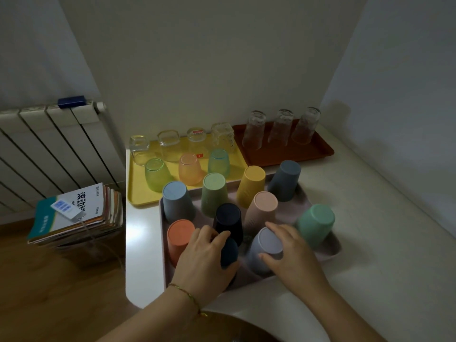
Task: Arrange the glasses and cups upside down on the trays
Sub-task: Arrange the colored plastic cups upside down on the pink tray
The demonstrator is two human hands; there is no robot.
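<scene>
A pink tray [162, 243] in front of me carries several coloured cups turned upside down. My left hand [204, 257] wraps around a dark teal cup [229, 253] at the tray's near edge. My right hand [291, 253] grips an inverted lavender cup [267, 243] beside it. An orange cup [179, 238] and a navy cup [228, 219] stand just behind my left hand. A yellow tray [135, 191] further back bears inverted clear and tinted glasses. Three tall clear glasses [278, 128] stand inverted on a brown tray [318, 150] at the back right.
All trays rest on a white table [382, 218] set against the wall. A stack of books [76, 215] sits on the floor to the left, with a radiator [49, 149] behind it. The table's right side has open surface.
</scene>
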